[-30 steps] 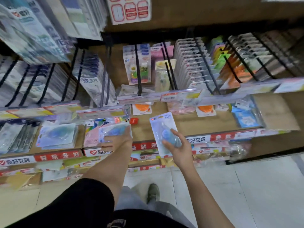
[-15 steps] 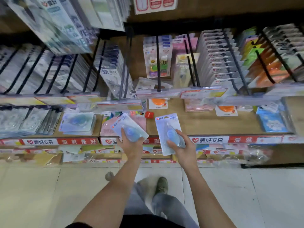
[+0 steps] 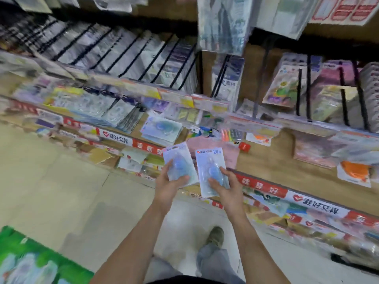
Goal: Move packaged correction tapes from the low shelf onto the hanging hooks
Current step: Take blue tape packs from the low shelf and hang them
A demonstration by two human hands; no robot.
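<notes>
Two hands, each gripping a correction tape pack, over wooden low shelf, beige tiled floor.

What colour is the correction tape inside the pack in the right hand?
Light blue, under clear plastic on a pale card; the head view shows it.

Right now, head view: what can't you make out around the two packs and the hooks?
- Left pack: print is motion-blurred; left hand covers its lower edge.
- Right pack: only "20 m" reads; right hand hides its lower corner.
- Hanging hooks: no free hook can be picked out; the hanging stock covers them.
- Stack on the low shelf: too blurred to count.
</notes>
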